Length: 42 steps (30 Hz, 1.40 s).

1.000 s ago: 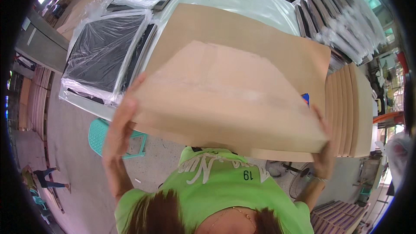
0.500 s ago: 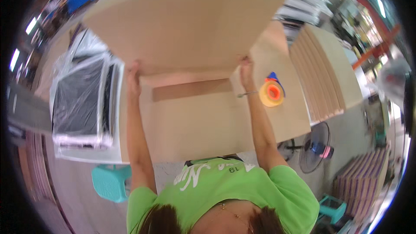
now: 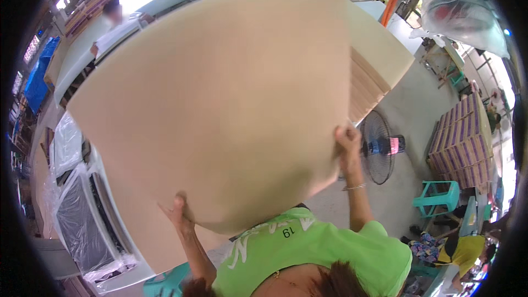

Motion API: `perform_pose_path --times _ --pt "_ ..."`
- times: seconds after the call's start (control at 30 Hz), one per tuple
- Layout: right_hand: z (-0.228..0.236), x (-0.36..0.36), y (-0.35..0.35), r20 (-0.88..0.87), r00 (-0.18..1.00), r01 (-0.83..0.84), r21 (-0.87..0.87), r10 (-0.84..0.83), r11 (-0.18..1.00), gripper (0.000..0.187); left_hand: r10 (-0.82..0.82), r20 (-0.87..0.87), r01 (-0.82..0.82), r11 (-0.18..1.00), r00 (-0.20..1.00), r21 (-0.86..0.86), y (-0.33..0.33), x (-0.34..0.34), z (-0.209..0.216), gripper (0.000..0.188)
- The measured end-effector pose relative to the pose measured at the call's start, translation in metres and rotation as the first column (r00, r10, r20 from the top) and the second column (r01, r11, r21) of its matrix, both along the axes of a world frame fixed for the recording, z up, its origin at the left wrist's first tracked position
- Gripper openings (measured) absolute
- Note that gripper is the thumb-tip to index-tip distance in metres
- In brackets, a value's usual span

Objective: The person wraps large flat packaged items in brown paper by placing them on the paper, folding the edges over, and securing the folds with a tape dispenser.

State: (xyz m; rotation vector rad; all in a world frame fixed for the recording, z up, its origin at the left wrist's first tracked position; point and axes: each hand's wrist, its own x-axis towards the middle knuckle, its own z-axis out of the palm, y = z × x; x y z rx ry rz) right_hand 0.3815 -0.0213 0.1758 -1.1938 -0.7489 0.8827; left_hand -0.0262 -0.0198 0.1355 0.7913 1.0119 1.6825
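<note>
Cardboard [image 3: 220,99], held by both hands [image 3: 349,144], spans between and extends beyond them.

L hand [image 3: 180,215] is low & closer to the body, w/ thumb [image 3: 180,202] up & one finger [image 3: 166,209] poking out left. R hand [image 3: 347,143] is higher up, bent in a grip. Hands are well apart. L arm [image 3: 199,253] leans left; R arm [image 3: 358,203] goes almost straight up.

- Lettered in large white script [image 3: 238,254] across the front of the bright green T-shirt [image 3: 335,253], partly lost in folds.
- Numbered beside it in small dark digits [image 3: 289,233].
</note>
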Motion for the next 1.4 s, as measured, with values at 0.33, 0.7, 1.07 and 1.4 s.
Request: perform_pose_path --times 0.33,0.7,1.07,1.4 --pt "0.253 0.305 0.056 0.583 0.785 0.211 0.065 -0.209 0.975 0.053 -0.278 0.025 0.279 0.959 0.96 -0.051 0.119 0.36 0.169 0.085" --pt "0.223 0.628 0.344 0.641 0.703 -0.099 -0.338 0.306 0.936 0.05 -0.147 -0.398 0.238 0.952 0.906 0.191 0.252 0.554 0.188 0.088" --pt "0.092 0.587 0.383 0.917 0.299 0.307 -0.354 0.263 0.883 0.072 -0.18 -0.381 0.186 0.982 0.907 -0.022 0.319 0.605 0.079 0.097" --pt "0.089 0.591 0.391 0.963 -0.169 0.045 -0.206 0.211 0.978 0.05 -0.17 -0.448 0.208 0.978 0.878 0.036 0.302 0.573 0.068 0.078"
